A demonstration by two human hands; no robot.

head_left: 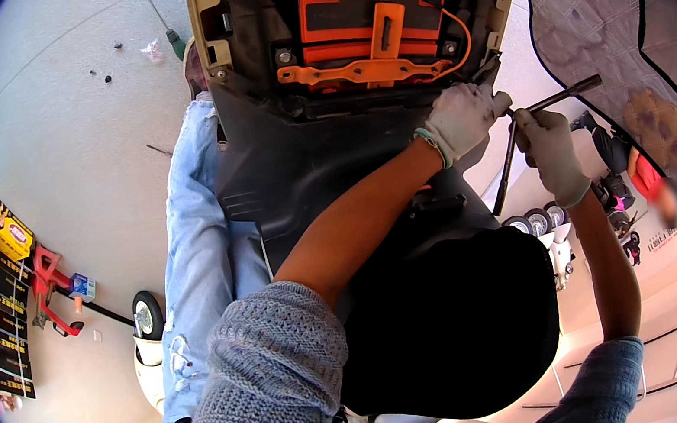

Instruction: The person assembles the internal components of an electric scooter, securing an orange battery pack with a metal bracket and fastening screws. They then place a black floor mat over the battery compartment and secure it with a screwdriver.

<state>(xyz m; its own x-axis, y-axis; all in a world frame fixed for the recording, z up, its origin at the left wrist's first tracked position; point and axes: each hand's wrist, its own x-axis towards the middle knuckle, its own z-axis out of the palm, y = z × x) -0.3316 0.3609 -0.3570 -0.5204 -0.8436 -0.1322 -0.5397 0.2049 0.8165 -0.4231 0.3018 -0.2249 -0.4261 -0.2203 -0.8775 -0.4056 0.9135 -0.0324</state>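
Note:
My right hand, in a whitish glove, is closed around a dark multi-armed socket wrench beside the scooter's right edge. One arm of the wrench points right, another down. Next to it my left hand, also gloved, has its fingers curled at the lower right corner of the battery compartment; what they grip is hidden. Orange-and-black batteries fill that compartment, with an orange metal bracket across them and an orange cable at the right. Below lies the scooter's black plastic floor panel.
The black seat is under my arms. A leg in light blue jeans is at the left. On the floor lie a green-handled screwdriver and small dark parts. A quilted cover hangs right; a person in red is beyond.

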